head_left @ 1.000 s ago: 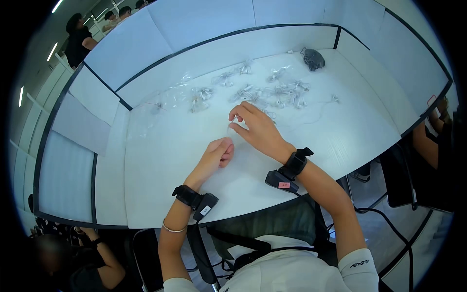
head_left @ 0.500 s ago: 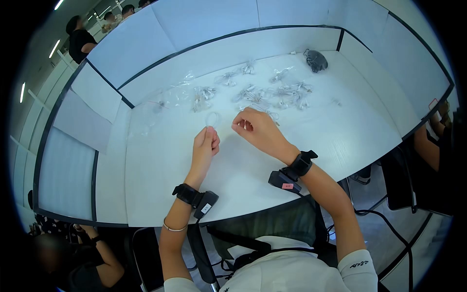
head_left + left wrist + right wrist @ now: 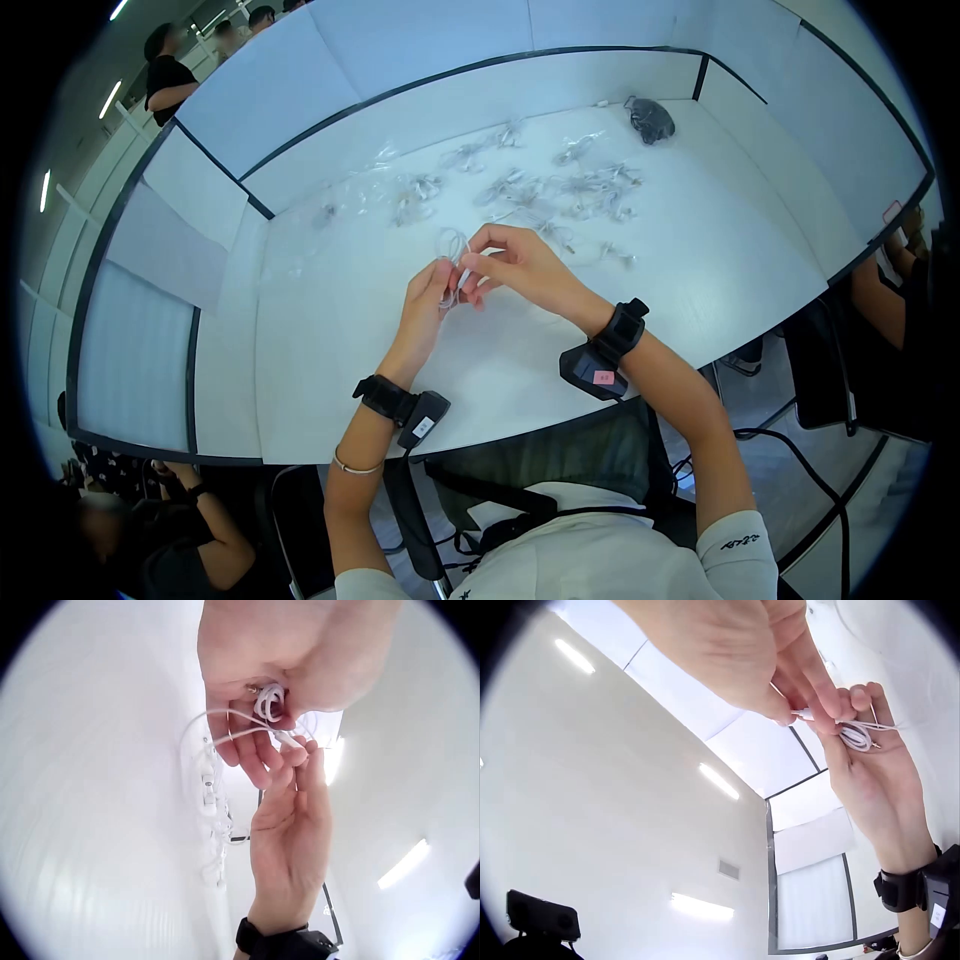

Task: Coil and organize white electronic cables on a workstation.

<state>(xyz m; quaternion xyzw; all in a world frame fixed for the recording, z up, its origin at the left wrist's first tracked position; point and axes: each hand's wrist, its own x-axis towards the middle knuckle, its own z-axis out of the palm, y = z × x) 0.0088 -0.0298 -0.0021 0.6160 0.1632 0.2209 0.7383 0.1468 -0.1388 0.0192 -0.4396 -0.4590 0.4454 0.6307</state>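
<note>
A coiled white cable (image 3: pixel 270 703) with a small metal plug lies in the left hand (image 3: pixel 422 305), which grips it between thumb and fingers. The right hand (image 3: pixel 525 268) pinches a white piece of the same cable (image 3: pixel 805 714), its thumb and fingers close against the left fingertips. Thin loops of cable (image 3: pixel 452 242) stand out above the left hand in the head view. In the right wrist view, the coil (image 3: pixel 856 736) rests against the left palm, the plug end poking out beside it.
Several bundled white cables (image 3: pixel 590 188), some in clear bags, lie across the table (image 3: pixel 700 260) beyond the hands. Crumpled clear plastic (image 3: pixel 368 192) lies at the left, and a dark grey pouch (image 3: pixel 652 121) at the back right. Low panels (image 3: pixel 480 85) enclose the table.
The right hand has moved left and down to meet the left hand and now pinches part of the cable. A cable has shifted closer behind the right hand.
</note>
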